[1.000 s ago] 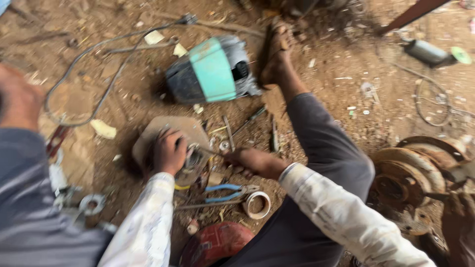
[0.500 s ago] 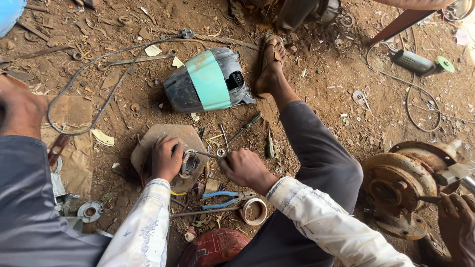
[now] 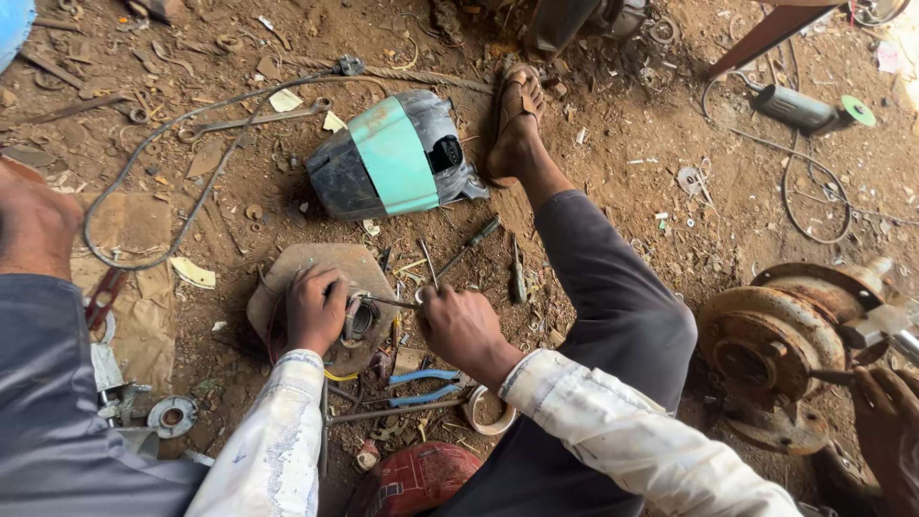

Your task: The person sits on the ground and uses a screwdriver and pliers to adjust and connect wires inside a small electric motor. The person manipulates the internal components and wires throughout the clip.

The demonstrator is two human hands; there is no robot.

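Right hand point(image 3: 464, 325) has a closed grip on the handle end of a thin metal tool point(image 3: 388, 303), probably a screwdriver or pick, with its shaft running left into a small round metal part point(image 3: 359, 321). Left hand point(image 3: 314, 308) is closed around that round part from the left, fingers curled over its rim, apparently to brace it so the tool tip does not push it away. The part sits on a flat brown slab point(image 3: 287, 263) on the dirt floor point(image 3: 622, 144), which seems to serve as a firm working base over the loose soil. Both forearms are in white, stained sleeves. Just below the hands lie blue-handled pliers point(image 3: 426, 383), a long thin rod point(image 3: 392, 414) and a roll of tape point(image 3: 488, 412), within easy reach. A second screwdriver point(image 3: 469, 247) lies just above the right hand, pointing toward the work. Further up rests a grey and teal motor housing point(image 3: 392, 158) on its side, apart from the slab. The person's right leg in dark trousers stretches up the frame, with a sandalled foot point(image 3: 517, 120) near the housing. To the right stands a rusty round hub assembly point(image 3: 775, 335), with another person's hand point(image 3: 885, 421) at it. An angle grinder point(image 3: 799, 107) with cable lies well apart at top right.
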